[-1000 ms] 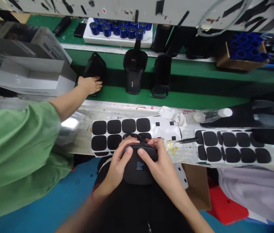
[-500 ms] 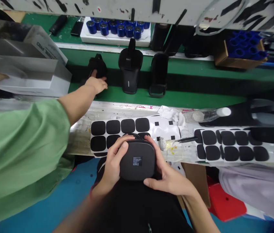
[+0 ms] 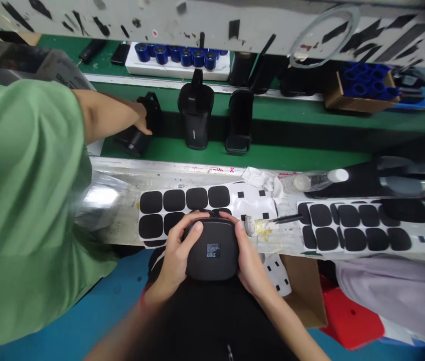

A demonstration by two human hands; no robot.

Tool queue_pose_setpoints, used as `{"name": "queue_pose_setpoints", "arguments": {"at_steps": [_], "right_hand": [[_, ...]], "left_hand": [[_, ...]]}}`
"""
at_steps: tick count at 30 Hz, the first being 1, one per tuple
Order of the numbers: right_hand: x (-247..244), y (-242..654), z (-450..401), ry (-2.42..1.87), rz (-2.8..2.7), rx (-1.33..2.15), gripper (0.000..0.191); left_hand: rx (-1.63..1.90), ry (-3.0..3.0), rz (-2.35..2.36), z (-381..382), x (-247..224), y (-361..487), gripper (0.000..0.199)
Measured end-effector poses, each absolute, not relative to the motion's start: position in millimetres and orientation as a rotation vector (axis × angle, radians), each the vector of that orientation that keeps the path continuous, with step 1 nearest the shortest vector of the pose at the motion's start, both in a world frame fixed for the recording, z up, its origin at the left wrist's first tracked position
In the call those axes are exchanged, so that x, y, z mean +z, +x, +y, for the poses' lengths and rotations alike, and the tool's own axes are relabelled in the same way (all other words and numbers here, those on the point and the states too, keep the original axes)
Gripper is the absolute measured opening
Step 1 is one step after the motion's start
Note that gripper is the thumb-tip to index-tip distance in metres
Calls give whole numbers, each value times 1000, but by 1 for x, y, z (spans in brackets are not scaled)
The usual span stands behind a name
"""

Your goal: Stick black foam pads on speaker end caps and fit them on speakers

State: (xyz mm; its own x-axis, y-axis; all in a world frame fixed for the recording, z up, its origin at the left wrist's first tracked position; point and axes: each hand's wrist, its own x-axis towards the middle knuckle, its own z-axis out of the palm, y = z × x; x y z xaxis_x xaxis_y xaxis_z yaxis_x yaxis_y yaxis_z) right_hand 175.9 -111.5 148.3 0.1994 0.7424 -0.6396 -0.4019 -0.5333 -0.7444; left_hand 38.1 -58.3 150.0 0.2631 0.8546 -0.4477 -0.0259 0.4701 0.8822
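In front of my body is a black device (image 3: 201,260) with a flat, rounded-square face turned up and a small printed label on it. My left hand (image 3: 177,250) grips it from the left, thumb on the near face and fingers over the top edge. From the right, my right hand (image 3: 248,250) wraps its side, fingers curled over the far edge. The device's far side is hidden. Just beyond lies a sheet of black rounded-square stickers (image 3: 174,200), partly covered by my hands.
A co-worker's hand (image 3: 140,118) touches a black unit (image 3: 133,140) on the green belt (image 3: 291,145). Two black units with handles (image 3: 195,120) stand beside it. More sticker sheets (image 3: 359,225), a brush (image 3: 287,218) and a clear bottle (image 3: 315,180) lie right; blue cylinders (image 3: 185,57) sit above.
My right thumb has moved from the device's lower edge up to its right side; both hands still hold it. The co-worker in green has leaned in, and the unit under that hand now lies tilted.
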Motion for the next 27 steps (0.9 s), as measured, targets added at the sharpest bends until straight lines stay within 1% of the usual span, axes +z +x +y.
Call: {"name": "queue_pose_setpoints", "arguments": {"at_steps": [2, 5, 7, 10, 11, 13, 16, 17, 19, 20, 21, 22, 24, 27], "right_hand": [[151, 171, -108, -1450, -50, 1501, 58], [160, 176, -105, -1400, 309, 1499, 46], [168, 185, -104, -1336, 448, 1609, 40], [177, 200, -104, -1191, 490, 1840, 48], [179, 204, -104, -1173, 461, 1870, 51], [180, 208, -104, -1205, 364, 1814, 54], [177, 207, -102, -1246, 263, 1614, 60], [176, 205, -101, -1244, 245, 1546, 63], [175, 201, -101, -1234, 202, 1424, 68], [174, 200, -101, -1232, 175, 1373, 70], [174, 199, -101, -1235, 149, 1334, 71], [173, 198, -102, -1241, 127, 1311, 72], [171, 199, -104, -1250, 100, 1308, 75], [165, 199, -113, -1290, 65, 1295, 88]], "left_hand": [[734, 959, 1155, -62, 149, 37, 28], [779, 1172, 1101, -68, 153, 34, 27], [804, 1361, 975, -72, 159, 31, 25], [819, 1632, 689, -74, 165, 27, 28], [820, 1693, 598, -73, 165, 28, 31], [817, 1750, 478, -68, 160, 31, 39], [856, 1551, 574, -58, 149, 42, 61], [893, 1437, 626, -56, 145, 46, 72], [887, 1313, 669, -55, 141, 49, 100], [828, 1349, 668, -56, 140, 49, 116], [766, 1421, 684, -58, 139, 48, 124], [704, 1499, 701, -60, 138, 46, 127], [643, 1578, 724, -61, 135, 42, 120], [608, 1388, 647, -59, 131, 41, 118]]}}
